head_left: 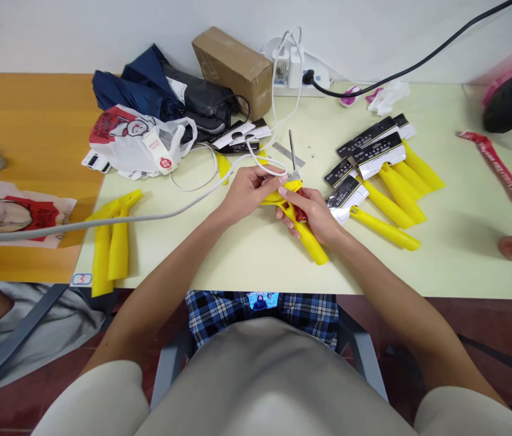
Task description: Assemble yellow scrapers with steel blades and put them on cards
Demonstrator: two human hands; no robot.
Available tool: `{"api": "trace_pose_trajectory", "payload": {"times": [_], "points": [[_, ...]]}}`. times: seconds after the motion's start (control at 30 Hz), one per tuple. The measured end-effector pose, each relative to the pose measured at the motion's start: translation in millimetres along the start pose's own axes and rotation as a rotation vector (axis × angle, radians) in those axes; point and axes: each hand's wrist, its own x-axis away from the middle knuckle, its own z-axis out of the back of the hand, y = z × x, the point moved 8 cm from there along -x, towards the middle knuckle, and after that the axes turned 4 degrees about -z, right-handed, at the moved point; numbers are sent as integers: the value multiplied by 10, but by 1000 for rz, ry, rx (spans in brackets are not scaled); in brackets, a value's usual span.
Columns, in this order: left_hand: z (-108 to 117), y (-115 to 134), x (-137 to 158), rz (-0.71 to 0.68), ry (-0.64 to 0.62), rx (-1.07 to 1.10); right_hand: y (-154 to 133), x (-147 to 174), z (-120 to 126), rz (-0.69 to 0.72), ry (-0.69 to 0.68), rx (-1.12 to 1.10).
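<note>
A yellow plastic scraper [309, 239] is between my two hands above the table, its handle slanting down to the right. My left hand [247, 192] pinches the scraper's wide yellow head. Around the neck, my right hand [317, 212] is closed, with its thumb on the head. Its palm also holds a red-handled tool [300, 211], mostly hidden by fingers. A thin metal shaft [292, 148] points away beyond the head; it looks like a screwdriver's, but the join is hidden. A flat metal blade [288, 154] lies just past my hands.
Several yellow scrapers with black cards [390, 194] lie right; more yellow handles [111, 242] lie left. Behind are a cardboard box [238, 66], power strip [317, 79], plastic bag [133, 142] and black pouch [206, 100]. A grey cable [169, 213] crosses the left side. People's limbs show at both edges.
</note>
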Motion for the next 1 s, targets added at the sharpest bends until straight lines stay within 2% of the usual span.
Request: {"api": "trace_pose_trajectory", "payload": {"times": [0.27,0.4,0.5,0.67,0.77,0.87,1.0], "points": [[57,37,-26,-131,-61,-164,-31,-1,13,21,31,-29],[86,15,-6,-189,-28,-181,-36,16,15,16,47,-26],[95,78,30,-290,-17,-242,-34,21,28,9,61,-43],[69,291,103,-527,-46,-472,-54,8,40,29,59,-95],[68,339,115,-596,-45,-485,-56,-10,53,36,69,-92],[60,338,109,-618,-39,-484,-52,-26,76,35,96,-86],[51,292,79,-522,-24,-485,-56,-38,89,35,105,-94]]}}
